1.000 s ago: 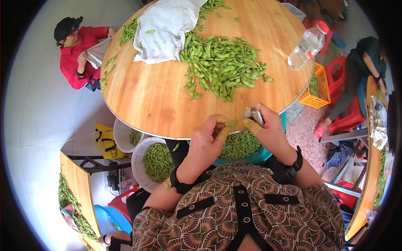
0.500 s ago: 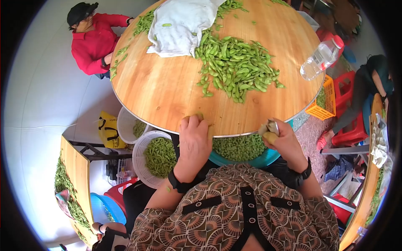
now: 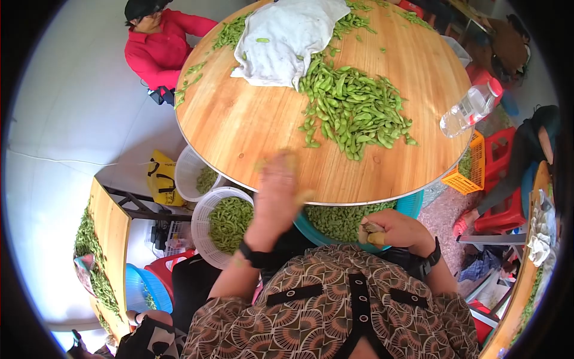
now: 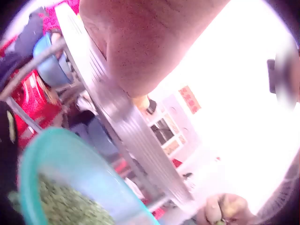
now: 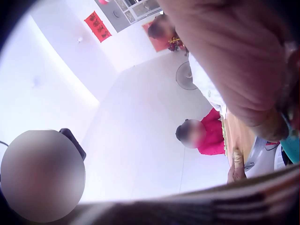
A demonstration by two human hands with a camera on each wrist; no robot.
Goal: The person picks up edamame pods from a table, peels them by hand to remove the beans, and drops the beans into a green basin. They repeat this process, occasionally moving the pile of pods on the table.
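Blurred by motion, the left hand (image 3: 276, 191) is over the near edge of the round wooden table (image 3: 239, 128), fingers extended and the thumb out to the side; nothing is visible in it. The right hand (image 3: 402, 230) holds a small metal tool (image 3: 373, 227) over the right side of a teal basin (image 3: 411, 206) of green beans (image 3: 344, 222). Yellowish covers are on some fingers. Further back on the table lies a pile of green pods (image 3: 356, 110). In the left wrist view the right hand (image 4: 227, 210) is curled, with something greenish at its fingertips.
A white cloth (image 3: 281, 45) lies beside the pods, and a clear bottle (image 3: 469, 110) lies near the right edge. Left of the basin are two white baskets (image 3: 200, 230) with pods. An orange crate (image 3: 472, 167) is at right; a person in red (image 3: 158, 51) is at far left.
My hands have parted. The left hand turned over at the table edge and its fingers extended; the right hand moved back from the edge to over the basin. The head view has shifted.
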